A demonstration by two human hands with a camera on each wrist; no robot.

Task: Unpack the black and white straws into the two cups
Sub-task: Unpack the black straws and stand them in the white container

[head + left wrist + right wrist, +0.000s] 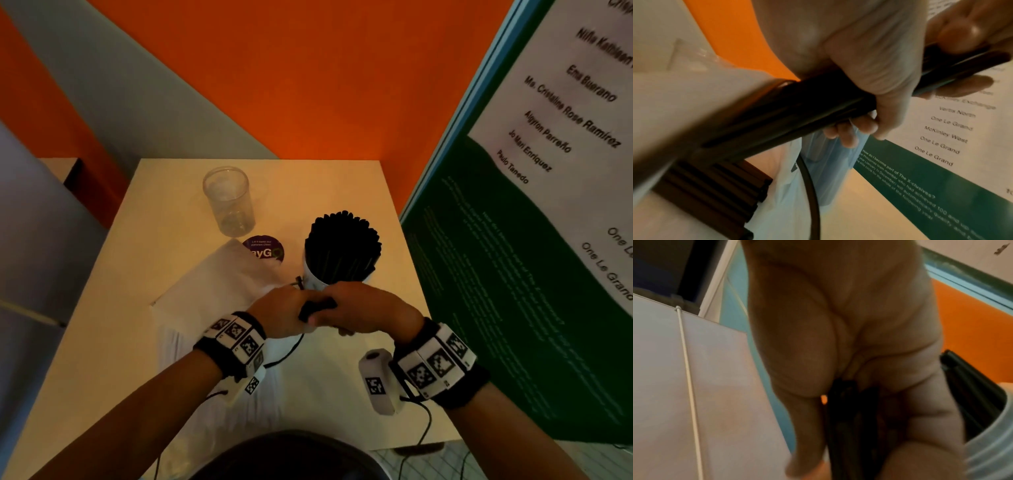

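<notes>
A white cup (317,279) packed with black straws (342,245) stands right of the table's middle. Just in front of it my left hand (286,308) and right hand (358,308) meet around a small bundle of black straws (317,310), and both grip it. The left wrist view shows fingers curled round this bundle (789,112). In the right wrist view the bundle (851,418) runs through my palm, with the filled cup (982,447) to the right. An empty clear cup (228,202) stands upright at the back left. I see no white straws plainly.
A crumpled white wrapper (215,294) lies left of my hands, beside a round purple sticker (265,251). A green and white poster board (513,274) stands along the table's right edge. An orange wall rises behind. Thin cables trail from my wrists near the front edge.
</notes>
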